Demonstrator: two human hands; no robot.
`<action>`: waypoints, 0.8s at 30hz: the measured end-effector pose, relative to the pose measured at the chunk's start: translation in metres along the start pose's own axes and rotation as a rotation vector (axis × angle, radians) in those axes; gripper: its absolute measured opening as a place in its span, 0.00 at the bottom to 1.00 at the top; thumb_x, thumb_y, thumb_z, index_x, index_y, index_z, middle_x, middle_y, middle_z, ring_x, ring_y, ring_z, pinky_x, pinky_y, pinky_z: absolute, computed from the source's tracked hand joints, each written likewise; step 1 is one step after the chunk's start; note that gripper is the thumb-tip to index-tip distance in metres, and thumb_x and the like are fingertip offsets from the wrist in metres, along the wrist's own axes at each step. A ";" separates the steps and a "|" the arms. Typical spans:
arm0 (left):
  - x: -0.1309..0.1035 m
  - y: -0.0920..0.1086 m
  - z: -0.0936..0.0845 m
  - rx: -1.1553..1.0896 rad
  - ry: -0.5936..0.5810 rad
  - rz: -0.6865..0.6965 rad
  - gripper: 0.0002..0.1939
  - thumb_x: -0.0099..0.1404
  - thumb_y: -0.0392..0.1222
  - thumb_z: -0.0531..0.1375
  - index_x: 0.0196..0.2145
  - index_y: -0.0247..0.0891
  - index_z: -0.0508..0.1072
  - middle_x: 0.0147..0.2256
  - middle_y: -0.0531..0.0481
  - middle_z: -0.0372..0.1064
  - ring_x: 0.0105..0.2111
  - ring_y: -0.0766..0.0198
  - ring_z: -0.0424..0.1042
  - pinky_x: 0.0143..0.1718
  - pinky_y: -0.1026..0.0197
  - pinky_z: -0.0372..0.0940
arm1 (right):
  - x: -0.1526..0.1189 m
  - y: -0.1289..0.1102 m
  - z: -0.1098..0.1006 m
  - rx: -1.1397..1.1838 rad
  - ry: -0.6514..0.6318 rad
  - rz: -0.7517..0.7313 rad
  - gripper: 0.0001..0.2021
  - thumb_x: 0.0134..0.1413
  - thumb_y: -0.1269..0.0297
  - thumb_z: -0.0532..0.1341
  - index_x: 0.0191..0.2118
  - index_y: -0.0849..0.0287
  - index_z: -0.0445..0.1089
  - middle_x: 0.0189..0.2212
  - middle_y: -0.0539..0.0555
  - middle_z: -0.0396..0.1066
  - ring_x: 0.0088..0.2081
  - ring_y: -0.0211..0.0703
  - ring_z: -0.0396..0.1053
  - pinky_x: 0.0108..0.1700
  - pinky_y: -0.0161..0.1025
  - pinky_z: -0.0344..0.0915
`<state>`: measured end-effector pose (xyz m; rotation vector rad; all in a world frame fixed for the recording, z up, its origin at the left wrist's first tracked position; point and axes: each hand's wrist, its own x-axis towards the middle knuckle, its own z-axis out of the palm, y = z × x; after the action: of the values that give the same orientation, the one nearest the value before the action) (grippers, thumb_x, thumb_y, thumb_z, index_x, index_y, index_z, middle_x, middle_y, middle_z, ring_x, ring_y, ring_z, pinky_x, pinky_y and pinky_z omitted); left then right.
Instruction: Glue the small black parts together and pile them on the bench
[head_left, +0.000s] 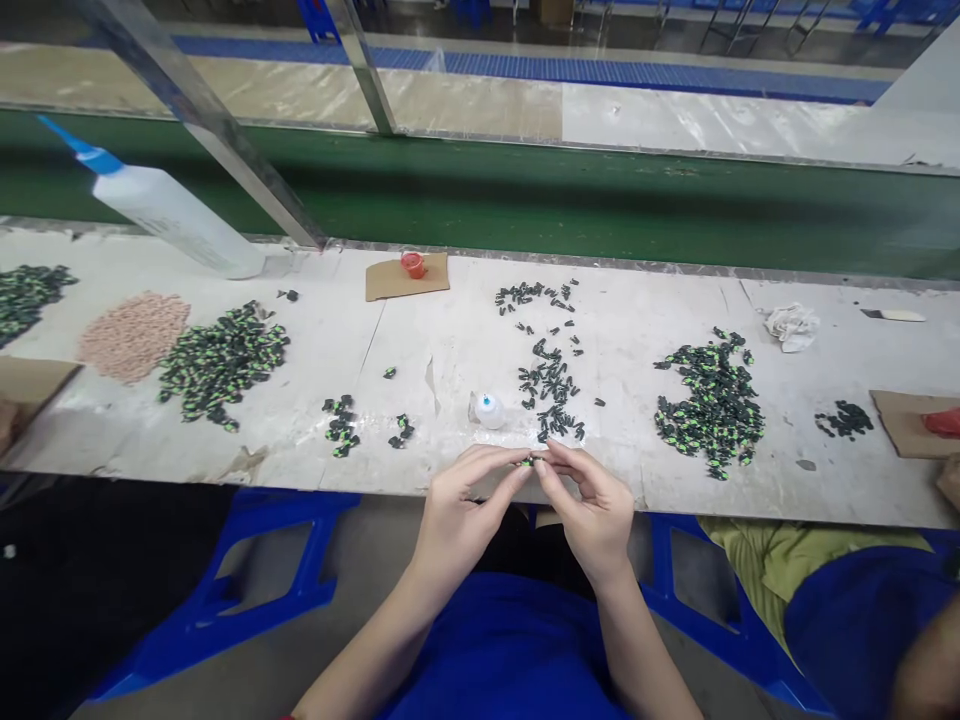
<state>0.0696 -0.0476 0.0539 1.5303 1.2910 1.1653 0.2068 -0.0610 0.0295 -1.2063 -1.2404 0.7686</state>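
Between the fingertips of both hands, close to the table's front edge, is a small black part with green marks [529, 461]. My left hand [474, 495] pinches it from the left and my right hand [590, 500] from the right; fingers partly cover it. Just beyond the hands lies a loose group of small black pieces [551, 380], with more of them [529, 294] farther back. A small white bottle with a blue tip [491, 411] stands just left of that group. Small clusters of black-and-green parts [342, 425] lie to the left.
A big pile of black-and-green parts [711, 400] lies right, another [223, 362] left beside pinkish pieces [135, 336]. A large white bottle [176, 218] leans near a metal post [217, 140]. A red cup [413, 264] sits on cardboard [386, 284]. People sit at both sides.
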 end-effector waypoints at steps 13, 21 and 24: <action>0.002 0.007 0.002 -0.087 -0.034 -0.107 0.05 0.57 0.36 0.64 0.32 0.39 0.81 0.33 0.47 0.80 0.35 0.58 0.78 0.39 0.59 0.74 | 0.001 0.003 -0.013 -0.136 -0.100 -0.187 0.20 0.54 0.72 0.62 0.53 0.54 0.70 0.36 0.54 0.78 0.33 0.42 0.76 0.38 0.41 0.76; 0.000 0.006 0.001 -0.079 -0.039 -0.041 0.03 0.57 0.36 0.65 0.29 0.40 0.80 0.29 0.48 0.79 0.30 0.60 0.77 0.36 0.59 0.73 | 0.005 0.001 -0.015 -0.124 -0.141 -0.131 0.14 0.51 0.71 0.63 0.45 0.55 0.72 0.30 0.51 0.76 0.29 0.39 0.75 0.36 0.37 0.75; 0.001 0.001 0.007 -0.084 -0.050 -0.028 0.03 0.57 0.36 0.65 0.30 0.40 0.80 0.30 0.48 0.79 0.31 0.60 0.77 0.36 0.59 0.73 | 0.006 0.003 -0.014 -0.117 -0.144 -0.115 0.12 0.51 0.71 0.63 0.42 0.56 0.72 0.29 0.51 0.76 0.29 0.38 0.75 0.34 0.35 0.75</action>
<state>0.0761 -0.0471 0.0529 1.4667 1.2124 1.1421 0.2220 -0.0580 0.0300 -1.1783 -1.4775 0.7160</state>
